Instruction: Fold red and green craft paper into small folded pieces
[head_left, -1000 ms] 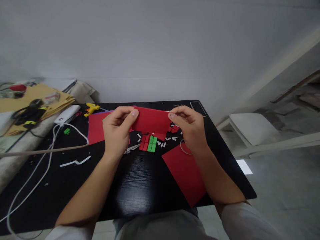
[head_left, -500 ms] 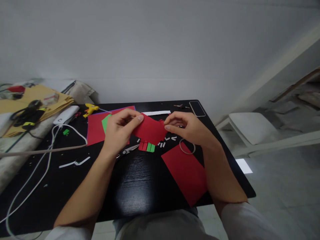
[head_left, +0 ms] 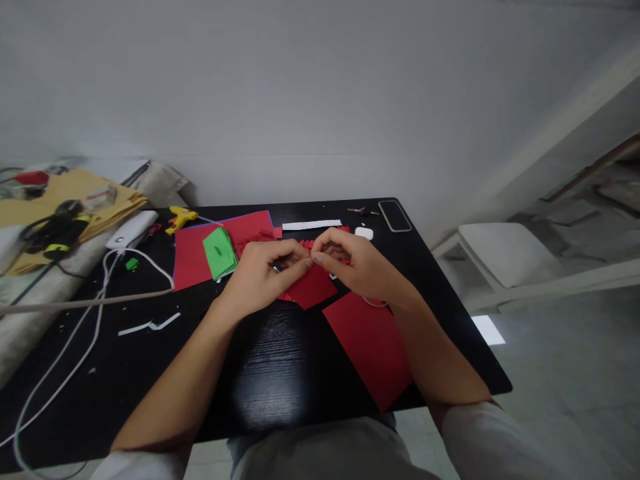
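Observation:
My left hand point(head_left: 270, 277) and my right hand point(head_left: 355, 263) meet fingertip to fingertip above the middle of the table, both closed in a pinch. Whatever they pinch is too small or hidden to name. Right below the fingers shows a red sheet of paper point(head_left: 313, 291), partly covered by the hands. Small red paper strips point(head_left: 306, 245) peek out just beyond the fingertips. A larger red sheet point(head_left: 370, 347) lies by my right forearm, which overlaps its edge. Left of my left hand, a stack of green paper point(head_left: 220, 253) rests on a red sheet point(head_left: 187, 257).
A yellow glue gun point(head_left: 181, 219) lies at the back left, near a white power bank point(head_left: 131, 231) with cables. At the back are a white strip point(head_left: 311, 225), a white case point(head_left: 364, 233), keys point(head_left: 363, 211) and a phone point(head_left: 395, 216). A white chair point(head_left: 505, 253) stands at right.
My hands have come together at the fingertips. The red paper held between them has dropped lower, under the hands. More of the green stack and the white case now show.

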### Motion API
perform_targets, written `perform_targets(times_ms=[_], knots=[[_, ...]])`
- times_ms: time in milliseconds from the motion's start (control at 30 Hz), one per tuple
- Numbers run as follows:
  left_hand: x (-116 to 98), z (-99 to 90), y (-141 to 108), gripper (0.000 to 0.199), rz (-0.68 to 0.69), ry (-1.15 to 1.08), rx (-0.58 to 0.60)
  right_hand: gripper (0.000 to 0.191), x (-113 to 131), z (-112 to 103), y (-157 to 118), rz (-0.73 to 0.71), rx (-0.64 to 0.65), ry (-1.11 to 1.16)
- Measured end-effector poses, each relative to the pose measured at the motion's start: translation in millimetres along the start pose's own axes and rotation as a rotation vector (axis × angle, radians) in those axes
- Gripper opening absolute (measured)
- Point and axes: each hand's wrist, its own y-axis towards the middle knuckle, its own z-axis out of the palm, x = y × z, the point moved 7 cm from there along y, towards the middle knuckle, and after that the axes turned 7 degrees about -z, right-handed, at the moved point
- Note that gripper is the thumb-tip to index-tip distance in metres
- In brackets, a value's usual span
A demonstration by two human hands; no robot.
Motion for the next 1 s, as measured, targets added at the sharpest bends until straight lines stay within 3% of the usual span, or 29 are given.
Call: perform_targets(times_ms=[200, 500, 833, 1000], knots=[[3.6, -0.2, 0.4, 0.016, -0.048, -0.067, 0.003, 0.009, 3.5, -2.6, 0.4, -0.037, -0.042, -0.064], [8.6, -9.2, 1.2, 0.015, -0.088, -0.139, -0.057, 0.016, -7.5, -5.5, -1.3, 0.070, -0.152, 0.078], [20.6, -13.7, 0.6, 0.017, -0.173, -0.256, -0.057, 0.015, -10.9, -11.5, -2.0, 0.101, -0.200, 0.108], [19.0, -14.5, -0.1, 0.017, -0.170, -0.249, -0.058, 0.015, -11.9, -8.5, -3.4, 0.127, -0.161, 0.168]])
